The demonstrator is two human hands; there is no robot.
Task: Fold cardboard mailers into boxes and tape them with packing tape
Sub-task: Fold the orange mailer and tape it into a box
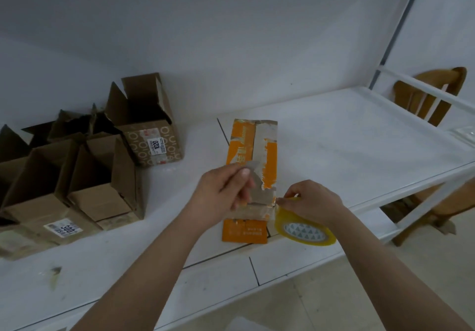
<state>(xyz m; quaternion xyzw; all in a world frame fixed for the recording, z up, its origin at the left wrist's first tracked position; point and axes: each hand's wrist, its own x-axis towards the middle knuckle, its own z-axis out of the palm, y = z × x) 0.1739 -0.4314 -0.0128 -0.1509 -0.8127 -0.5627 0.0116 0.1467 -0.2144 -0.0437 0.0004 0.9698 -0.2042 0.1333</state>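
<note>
- The orange mailer lay flat and lengthwise at the centre of the frame on the white table, its face patched with strips of old grey tape and torn paper.
- The left hand reached in from the lower left on an outstretched forearm, fingers curled and thumb on top, pinching a grey flap at the mailer's middle.
- The right hand came in from the lower right, knuckles up, its fingertips pinched at the mailer's right edge, where the loose end of the tape met the cardboard.
- The yellowish tape roll sat just below that hand, tilted, beside the mailer's lower right corner; whether it rested on the table could not be told.
- At the left of the frame stood a cluster of open brown boxes, flaps up, two with white labels.
- A wooden chair stood behind the table's rail at the upper right.
</note>
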